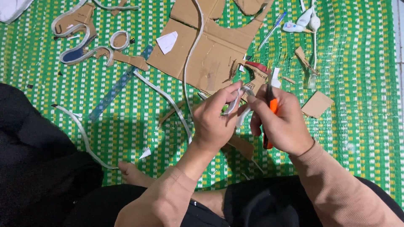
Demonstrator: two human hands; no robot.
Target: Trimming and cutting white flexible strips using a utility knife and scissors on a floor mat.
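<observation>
Green woven mat [362,126] underneath; grey strip [237,105] pinched by left hand [212,124], orange-handled cutter [270,122] gripped in right hand [282,124]; cut cardboard sheet [210,46] lying just beyond

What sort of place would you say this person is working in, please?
Probably a home floor used as a craft spot: the person sits on a green woven mat, with cut cardboard and white strips scattered around and an orange-handled cutter in hand.

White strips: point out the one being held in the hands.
It is the short white strip pinched between the left hand and right hand. The long strip on the cardboard and the one near the foot lie untouched on the mat.
</observation>
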